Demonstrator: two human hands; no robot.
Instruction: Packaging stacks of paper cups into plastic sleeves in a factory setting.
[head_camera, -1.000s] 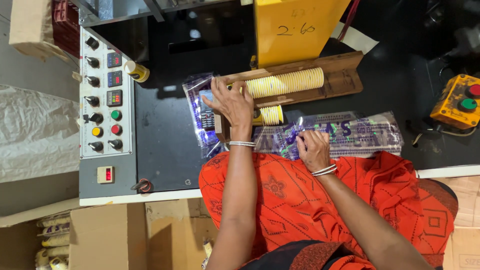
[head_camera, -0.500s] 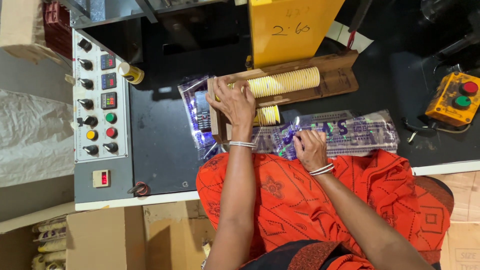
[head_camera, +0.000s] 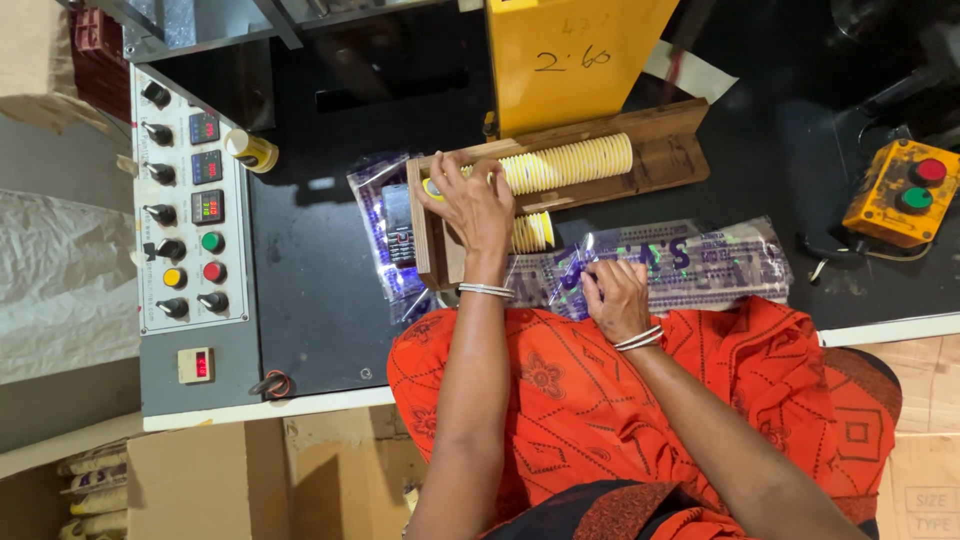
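Observation:
My left hand (head_camera: 473, 203) reaches into a wooden tray (head_camera: 660, 155) and rests on the left end of a long row of yellow-rimmed discs (head_camera: 567, 163), fingers curled over them. A shorter stack of the same discs (head_camera: 533, 232) lies just right of that wrist. My right hand (head_camera: 613, 295) presses down on a clear printed plastic bag (head_camera: 700, 262) lying on the black table near its front edge, pinching the bag's left end.
A control panel (head_camera: 190, 215) with knobs, displays and coloured buttons stands at left, a small yellow bottle (head_camera: 250, 150) beside it. A yellow machine housing (head_camera: 570, 55) sits behind the tray. A yellow button box (head_camera: 905, 195) is at right. More plastic bags (head_camera: 385, 235) lie left of the tray.
My left hand has slid a little further onto the disc row. My right hand stays on the bag. The view has shifted slightly.

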